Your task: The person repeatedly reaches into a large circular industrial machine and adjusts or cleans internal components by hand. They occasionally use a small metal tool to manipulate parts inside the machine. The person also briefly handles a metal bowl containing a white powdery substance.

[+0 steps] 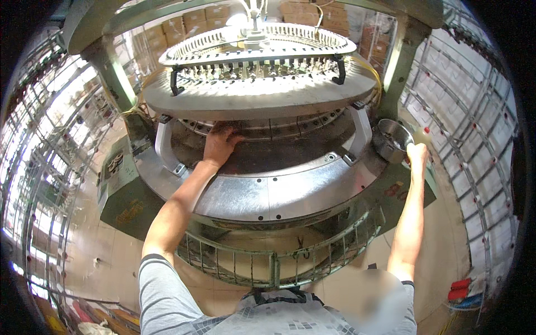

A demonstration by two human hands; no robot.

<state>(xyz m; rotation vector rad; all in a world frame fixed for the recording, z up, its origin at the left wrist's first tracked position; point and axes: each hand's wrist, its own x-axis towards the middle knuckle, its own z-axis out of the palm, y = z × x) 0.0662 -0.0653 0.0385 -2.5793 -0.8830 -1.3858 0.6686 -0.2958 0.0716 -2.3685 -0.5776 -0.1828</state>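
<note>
In front of me stands a round knitting machine (257, 100) with a ring of small metal parts on top. My left hand (220, 146) reaches into the gap under its pale upper plate (262, 103), over the dark inner bed (279, 153). Its fingers are apart, with no object visible in them; the tips are partly lost in shadow. At the right side, my right hand (417, 153) is closed at the rim of a round metal pot (385, 148). Small contents inside the pot are too unclear to name. Just beyond that hand shows a translucent bottle with a red cap (426, 131).
A shiny metal rim (234, 195) curves around the bed, with upright brackets (164, 144) on it. Below is a green railing (273, 268). Metal racks (469, 128) line both sides, and cardboard boxes (195, 22) are stacked behind. Red and blue items (463, 293) lie low at the right.
</note>
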